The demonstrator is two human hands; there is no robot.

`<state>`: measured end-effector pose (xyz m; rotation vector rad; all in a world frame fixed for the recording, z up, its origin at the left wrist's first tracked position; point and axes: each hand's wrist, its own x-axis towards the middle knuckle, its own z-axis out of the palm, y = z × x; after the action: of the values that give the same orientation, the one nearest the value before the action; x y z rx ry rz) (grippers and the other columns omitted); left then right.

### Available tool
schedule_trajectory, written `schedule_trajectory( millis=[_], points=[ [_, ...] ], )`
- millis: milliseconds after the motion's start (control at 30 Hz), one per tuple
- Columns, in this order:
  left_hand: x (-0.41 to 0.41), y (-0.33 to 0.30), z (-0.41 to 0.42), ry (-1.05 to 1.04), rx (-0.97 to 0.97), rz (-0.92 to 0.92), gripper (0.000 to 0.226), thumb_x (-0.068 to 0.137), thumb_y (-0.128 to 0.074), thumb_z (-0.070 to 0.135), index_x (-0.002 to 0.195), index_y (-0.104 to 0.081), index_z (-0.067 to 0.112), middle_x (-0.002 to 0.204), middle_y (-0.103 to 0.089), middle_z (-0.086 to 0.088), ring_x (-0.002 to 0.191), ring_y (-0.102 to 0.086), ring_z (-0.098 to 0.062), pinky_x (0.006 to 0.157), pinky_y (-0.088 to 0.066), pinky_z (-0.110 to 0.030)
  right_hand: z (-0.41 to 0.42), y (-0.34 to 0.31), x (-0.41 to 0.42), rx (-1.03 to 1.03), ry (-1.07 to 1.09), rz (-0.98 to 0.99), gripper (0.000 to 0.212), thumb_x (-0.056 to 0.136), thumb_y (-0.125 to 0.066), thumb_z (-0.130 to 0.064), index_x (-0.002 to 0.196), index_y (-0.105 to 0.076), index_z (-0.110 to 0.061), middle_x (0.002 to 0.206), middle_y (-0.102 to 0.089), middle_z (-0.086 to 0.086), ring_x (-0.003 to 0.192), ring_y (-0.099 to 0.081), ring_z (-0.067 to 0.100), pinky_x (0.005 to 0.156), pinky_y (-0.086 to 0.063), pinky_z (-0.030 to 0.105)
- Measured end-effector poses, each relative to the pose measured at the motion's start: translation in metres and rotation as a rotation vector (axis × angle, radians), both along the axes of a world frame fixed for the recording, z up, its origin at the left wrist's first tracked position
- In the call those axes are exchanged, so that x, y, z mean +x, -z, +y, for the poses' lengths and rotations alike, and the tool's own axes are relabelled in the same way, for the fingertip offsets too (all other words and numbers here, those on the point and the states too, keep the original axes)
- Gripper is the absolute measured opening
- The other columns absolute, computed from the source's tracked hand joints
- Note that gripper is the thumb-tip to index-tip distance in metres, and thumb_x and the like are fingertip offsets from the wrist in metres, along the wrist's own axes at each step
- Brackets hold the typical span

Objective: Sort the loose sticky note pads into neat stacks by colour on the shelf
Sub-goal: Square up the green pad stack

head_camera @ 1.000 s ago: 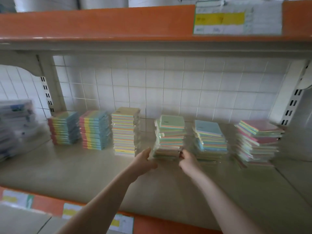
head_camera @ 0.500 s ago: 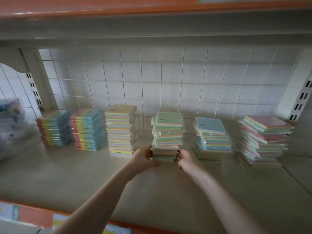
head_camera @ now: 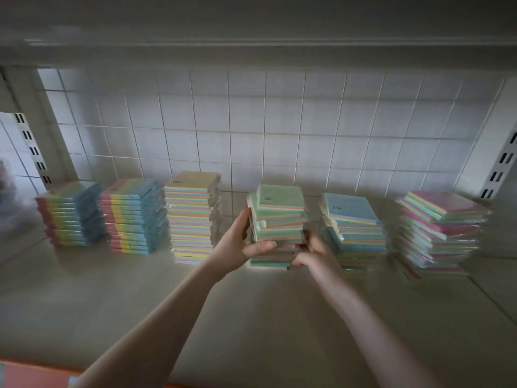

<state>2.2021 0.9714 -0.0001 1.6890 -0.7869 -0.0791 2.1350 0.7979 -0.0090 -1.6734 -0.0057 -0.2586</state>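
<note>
Several stacks of wrapped sticky note pads stand in a row on the beige shelf (head_camera: 140, 298). The middle, green-topped stack (head_camera: 279, 217) is uneven, its pads shifted out of line. My left hand (head_camera: 240, 242) grips its left side, thumb across the front edge. My right hand (head_camera: 313, 253) holds the stack's lower right corner with curled fingers. To its left stands a yellow-topped stack (head_camera: 191, 217). A blue-topped stack (head_camera: 354, 225) and a messy pink-topped stack (head_camera: 439, 228) stand to its right.
Two tidy rainbow-edged stacks (head_camera: 71, 214) (head_camera: 134, 217) sit at the far left. A white tiled wall (head_camera: 265, 130) backs the shelf. Slotted uprights (head_camera: 33, 149) (head_camera: 500, 169) flank it. The shelf above (head_camera: 251, 29) hangs low. An orange front edge (head_camera: 28, 376) shows at bottom left.
The view has moved closer and tipped down. My left hand has slid higher up the green-topped stack's side; my right hand stays at its lower right corner.
</note>
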Motion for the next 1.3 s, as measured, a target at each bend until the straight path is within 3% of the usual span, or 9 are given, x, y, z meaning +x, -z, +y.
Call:
schedule_trajectory(
  millis=[200, 367, 433, 533, 700, 833, 1067, 1200, 1300],
  points=[
    [0.007, 0.003, 0.001, 0.024, -0.017, 0.072, 0.068, 0.073, -0.075, 0.027, 0.132, -0.045, 0.016, 0.125, -0.062, 0.000, 0.119, -0.056, -0.018, 0.100, -0.045, -0.035, -0.002, 0.003, 0.005, -0.019, 0.048, 0.016, 0.046, 0.058, -0.055, -0.006, 0.097, -0.063, -0.030, 0.081, -0.069, -0.022, 0.081, -0.061, -0.004, 0.071, -0.044, 0.009],
    [0.010, 0.003, 0.004, 0.021, -0.019, 0.095, 0.084, 0.068, -0.081, 0.030, 0.139, -0.039, 0.017, 0.136, -0.053, -0.003, 0.130, -0.046, -0.022, 0.110, -0.032, -0.052, -0.003, 0.004, 0.011, 0.113, 0.048, -0.031, 0.081, 0.040, -0.053, -0.020, 0.121, -0.058, -0.020, 0.114, -0.067, 0.001, 0.116, -0.056, 0.026, 0.102, -0.041, 0.047],
    [0.009, 0.001, 0.003, -0.035, -0.002, 0.107, 0.111, 0.060, -0.086, 0.038, 0.149, -0.021, 0.024, 0.148, -0.035, 0.017, 0.138, -0.030, -0.005, 0.116, -0.025, -0.038, -0.003, 0.002, 0.013, 0.142, 0.074, -0.076, 0.094, 0.042, -0.052, -0.015, 0.136, -0.044, -0.014, 0.129, -0.058, 0.008, 0.124, -0.050, 0.024, 0.098, -0.042, 0.038],
    [0.011, -0.006, 0.001, -0.017, -0.011, 0.056, 0.128, 0.057, -0.089, 0.030, 0.146, 0.003, 0.030, 0.136, -0.020, 0.036, 0.120, -0.023, 0.029, 0.103, -0.025, -0.005, -0.004, -0.003, 0.017, 0.165, 0.109, -0.136, 0.099, 0.046, -0.048, -0.007, 0.144, -0.034, -0.014, 0.142, -0.047, 0.006, 0.132, -0.042, 0.017, 0.096, -0.039, 0.028],
    [0.013, -0.012, -0.002, 0.009, -0.048, 0.077, 0.139, 0.050, -0.090, 0.041, 0.151, 0.002, 0.014, 0.145, -0.036, 0.017, 0.136, -0.031, 0.000, 0.113, -0.028, -0.023, 0.004, -0.010, 0.013, 0.118, 0.040, -0.204, 0.087, 0.046, -0.045, -0.002, 0.132, -0.048, -0.008, 0.124, -0.061, 0.012, 0.119, -0.054, 0.024, 0.089, -0.043, 0.032],
    [0.014, -0.008, -0.003, -0.029, -0.021, 0.020, 0.114, 0.051, -0.085, 0.038, 0.142, -0.016, 0.030, 0.123, -0.051, 0.037, 0.127, -0.040, 0.009, 0.110, -0.030, -0.020, 0.008, -0.009, 0.006, 0.083, 0.023, -0.222, 0.079, 0.049, -0.044, -0.002, 0.126, -0.054, -0.009, 0.113, -0.067, 0.006, 0.103, -0.060, 0.017, 0.087, -0.044, 0.029],
    [0.016, -0.007, -0.006, -0.042, -0.114, 0.085, 0.116, 0.057, -0.081, 0.021, 0.150, -0.013, 0.013, 0.141, -0.032, 0.020, 0.123, -0.034, 0.019, 0.106, -0.029, -0.011, 0.009, -0.011, 0.002, 0.127, 0.018, -0.278, 0.069, 0.056, -0.042, -0.002, 0.124, -0.054, -0.008, 0.103, -0.070, -0.003, 0.098, -0.063, 0.009, 0.076, -0.048, 0.017],
    [0.023, -0.007, -0.009, -0.024, -0.115, 0.095, 0.116, 0.065, -0.085, 0.014, 0.151, -0.007, 0.012, 0.130, -0.028, 0.032, 0.117, -0.033, 0.025, 0.102, -0.027, -0.006, 0.011, -0.020, 0.005, 0.341, 0.019, -0.298, 0.051, 0.073, -0.053, -0.015, 0.124, -0.053, -0.019, 0.119, -0.063, -0.005, 0.112, -0.057, 0.006, 0.097, -0.043, 0.023],
    [0.028, -0.004, -0.011, -0.025, -0.125, 0.087, 0.113, 0.062, -0.080, 0.013, 0.151, -0.010, 0.010, 0.127, -0.032, 0.032, 0.111, -0.038, 0.028, 0.100, -0.031, -0.005, 0.013, -0.017, 0.010, 0.393, 0.110, -0.247, 0.047, 0.087, -0.045, -0.046, 0.128, -0.054, -0.022, 0.130, -0.059, -0.004, 0.123, -0.052, 0.010, 0.108, -0.036, 0.034]
  ],
)
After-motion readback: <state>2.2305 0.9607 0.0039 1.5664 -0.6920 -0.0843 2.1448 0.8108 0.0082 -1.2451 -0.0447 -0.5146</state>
